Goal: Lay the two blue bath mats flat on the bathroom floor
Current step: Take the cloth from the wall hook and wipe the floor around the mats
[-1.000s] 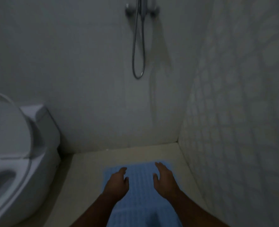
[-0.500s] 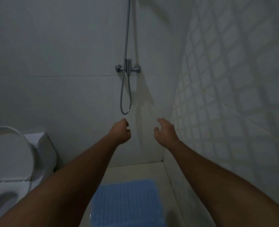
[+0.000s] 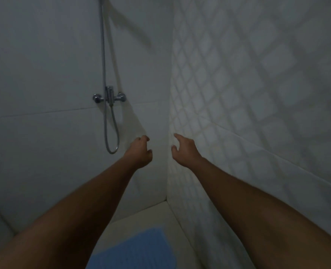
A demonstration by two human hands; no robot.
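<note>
Tiled shower corner (image 3: 168, 105), hose (image 3: 104, 121) hanging left, blue mat (image 3: 141, 251) below, left hand (image 3: 139, 152) and right hand (image 3: 184, 150) raised, grips loose, empty

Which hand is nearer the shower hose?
The left hand, just beside the shower hose and its hanging loop; the right hand is over by the diamond-patterned wall.

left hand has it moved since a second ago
Yes: the left hand rose off the blue mat, now level with the shower hose loop on the wall.
</note>
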